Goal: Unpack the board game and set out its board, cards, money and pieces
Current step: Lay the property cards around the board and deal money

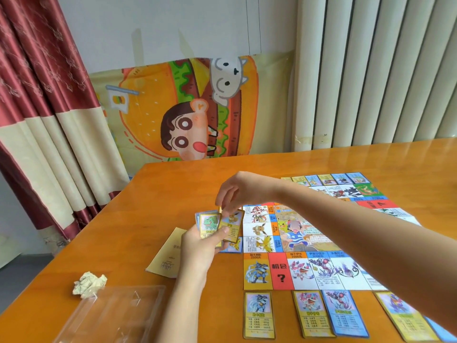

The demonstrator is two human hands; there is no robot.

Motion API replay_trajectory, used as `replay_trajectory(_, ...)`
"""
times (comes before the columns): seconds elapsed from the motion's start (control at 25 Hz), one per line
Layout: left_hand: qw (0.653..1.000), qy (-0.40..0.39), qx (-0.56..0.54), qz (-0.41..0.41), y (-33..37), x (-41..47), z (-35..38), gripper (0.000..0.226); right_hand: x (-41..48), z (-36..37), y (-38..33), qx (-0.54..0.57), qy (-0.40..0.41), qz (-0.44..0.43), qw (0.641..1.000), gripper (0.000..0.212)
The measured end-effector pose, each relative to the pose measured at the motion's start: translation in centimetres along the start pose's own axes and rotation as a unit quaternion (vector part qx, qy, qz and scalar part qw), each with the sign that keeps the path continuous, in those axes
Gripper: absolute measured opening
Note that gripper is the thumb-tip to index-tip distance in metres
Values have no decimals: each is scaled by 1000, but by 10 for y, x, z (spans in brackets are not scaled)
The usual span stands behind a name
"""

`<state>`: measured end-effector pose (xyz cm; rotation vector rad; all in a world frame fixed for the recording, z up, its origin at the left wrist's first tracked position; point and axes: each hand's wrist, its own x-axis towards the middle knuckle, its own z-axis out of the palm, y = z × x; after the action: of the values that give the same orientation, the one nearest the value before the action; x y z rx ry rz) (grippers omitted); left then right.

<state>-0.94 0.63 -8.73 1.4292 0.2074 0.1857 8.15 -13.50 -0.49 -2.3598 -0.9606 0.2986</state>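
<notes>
The left hand [200, 246] curls its fingers round the card deck [208, 222], over the table [173, 194] beside the board [296, 243]. The right hand [238, 191] pinches the top card [232, 226]: light, slick and bendy, probably best taken by its edges.

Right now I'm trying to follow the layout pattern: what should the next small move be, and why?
Probably lay the yellow-bordered fox card, pinched by the right hand, on the orange wooden table just left of the matching fox square on the colourful paper game board, above the blue-bordered bird card already lying beside its square. The near-edge cards likewise sit below their matching squares.
</notes>
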Motion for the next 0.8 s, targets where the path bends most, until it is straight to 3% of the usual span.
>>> replay_trajectory(0.16,1000,16,-15,-2,3,-5,2,4,-9,-4,-4,-84,2,7,996,20)
replay_trajectory(0.24,996,57,-62,-29,2,-2,1,12,-11,-11,2,-67,21,39,997,16)
replay_trajectory(0.32,989,96,-94,-58,0,3,-2,16,-10,-13,14,24,80,111,990,13)
replay_trajectory(0.4,987,116,-88,-63,-4,8,-5,18,-8,-6,22,169,133,200,956,12)
replay_trajectory(0.52,991,125,9,-40,-15,12,-5,19,-3,11,32,207,120,252,938,21)
replay_trajectory(0.68,984,132,117,-1,-20,12,-5,20,8,27,34,82,78,240,964,25)
replay_trajectory(0.8,973,118,194,29,-17,6,-4,20,13,34,35,49,79,228,969,27)
